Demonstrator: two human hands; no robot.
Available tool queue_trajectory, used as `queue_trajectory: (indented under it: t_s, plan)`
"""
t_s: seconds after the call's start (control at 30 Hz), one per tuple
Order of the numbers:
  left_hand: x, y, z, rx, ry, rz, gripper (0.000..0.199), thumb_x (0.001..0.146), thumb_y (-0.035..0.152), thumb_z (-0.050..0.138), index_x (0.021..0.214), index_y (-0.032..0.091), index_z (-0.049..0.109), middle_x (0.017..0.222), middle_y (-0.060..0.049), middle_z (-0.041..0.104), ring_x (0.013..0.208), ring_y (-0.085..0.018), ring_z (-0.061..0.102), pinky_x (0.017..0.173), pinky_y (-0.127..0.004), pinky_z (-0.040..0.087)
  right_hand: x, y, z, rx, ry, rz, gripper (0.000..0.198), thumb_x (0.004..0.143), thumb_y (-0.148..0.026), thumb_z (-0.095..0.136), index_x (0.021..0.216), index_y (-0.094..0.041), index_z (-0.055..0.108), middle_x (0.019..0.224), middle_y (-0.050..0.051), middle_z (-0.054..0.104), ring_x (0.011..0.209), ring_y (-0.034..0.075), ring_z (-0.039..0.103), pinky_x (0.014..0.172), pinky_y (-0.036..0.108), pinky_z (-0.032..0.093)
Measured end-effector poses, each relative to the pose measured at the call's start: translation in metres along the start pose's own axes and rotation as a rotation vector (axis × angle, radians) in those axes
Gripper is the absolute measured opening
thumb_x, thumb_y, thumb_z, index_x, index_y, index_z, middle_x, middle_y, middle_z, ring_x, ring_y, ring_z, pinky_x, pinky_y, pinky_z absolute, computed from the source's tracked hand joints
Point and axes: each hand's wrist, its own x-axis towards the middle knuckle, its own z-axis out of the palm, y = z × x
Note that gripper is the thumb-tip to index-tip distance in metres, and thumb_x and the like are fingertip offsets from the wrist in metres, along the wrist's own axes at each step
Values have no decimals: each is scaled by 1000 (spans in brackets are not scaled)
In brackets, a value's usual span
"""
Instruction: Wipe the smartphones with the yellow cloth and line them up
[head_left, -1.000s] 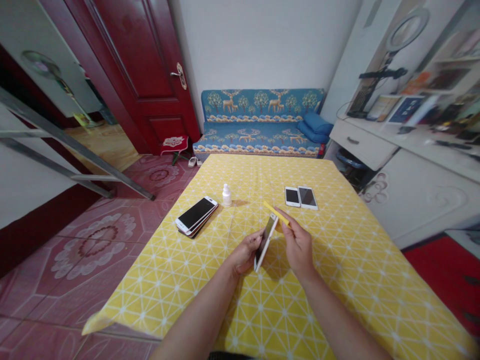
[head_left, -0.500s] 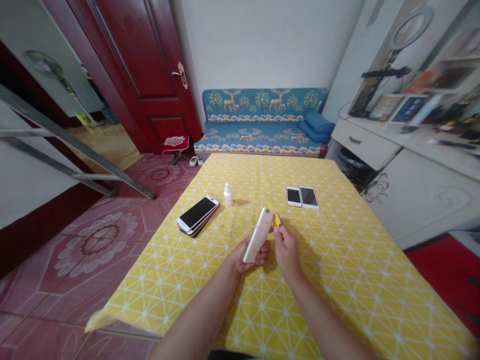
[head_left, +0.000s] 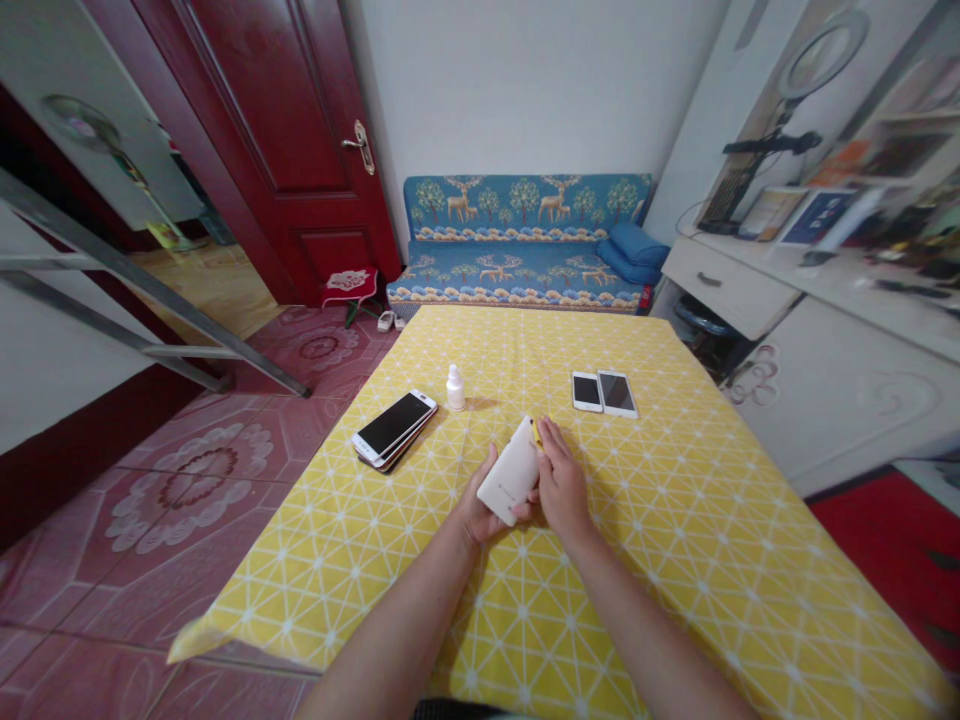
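Note:
A white smartphone [head_left: 510,474] is held over the table, its back turned up toward me and tilted. My left hand [head_left: 480,508] is closed around its lower part from beneath and the left side. Against the phone's upper right edge, my right hand [head_left: 559,478] presses a small yellow cloth [head_left: 537,434], mostly hidden under the fingers. Left of the hands lies a stack of several phones [head_left: 395,427], the top one white with a dark screen. Close to that stack stands a white bottle [head_left: 455,388].
Two white phones lie side by side at the right, a smaller one [head_left: 586,392] and a larger one [head_left: 617,394]. A yellow patterned tablecloth [head_left: 645,590] covers the table. Beyond it are a blue sofa [head_left: 517,262] and a white cabinet [head_left: 862,390].
The phone has turned so more of its back faces me. My right hand has moved up and left, laying the yellow cloth flat against the phone, and less of the cloth shows.

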Motion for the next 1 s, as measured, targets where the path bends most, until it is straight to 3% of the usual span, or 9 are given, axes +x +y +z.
queue_trajectory:
  t_s: [0.1,0.27,0.47,0.73,0.83,1.0]
  plan:
    - [0,-1,-1,-1,38,-32,53,87,57,49,109,10,62,89,-15,69,73,-23,65,52,-25,44,0,-3,-3,-34,-21,-61,50,96,-21,33,145,-25,38,151,5,37,143,20,28,116,49,29]
    - [3,-5,-4,56,148,11,43,90,48,52,104,9,65,87,-12,71,81,-22,68,74,-32,51,-8,-10,-5,-91,-114,-161,49,96,-20,34,143,-29,41,154,3,32,143,21,26,116,51,27]
    - [5,-5,-4,72,210,104,37,91,38,55,112,9,64,91,-10,72,75,-17,68,73,-26,51,-21,-18,-7,-119,-258,-149,47,95,-20,36,140,-28,45,147,4,44,139,23,36,116,60,17]
    - [2,1,-3,18,84,162,43,95,41,45,116,6,58,109,-18,68,100,-24,66,81,-34,54,-34,-25,-33,-60,-270,-72,37,95,-21,40,125,-31,59,133,4,59,127,24,51,113,64,17]
    - [1,0,-1,24,52,166,49,95,46,42,118,5,57,114,-20,66,104,-25,65,87,-34,53,-43,-35,-40,-110,-223,-210,40,95,-18,41,131,-30,54,135,4,58,130,23,49,114,61,20]
    - [-2,-1,-1,-13,51,124,55,92,51,42,110,3,61,112,-19,66,101,-26,65,92,-33,50,-57,-44,-30,-201,-191,-512,51,92,-8,40,139,-27,46,144,4,48,141,24,32,116,56,18]
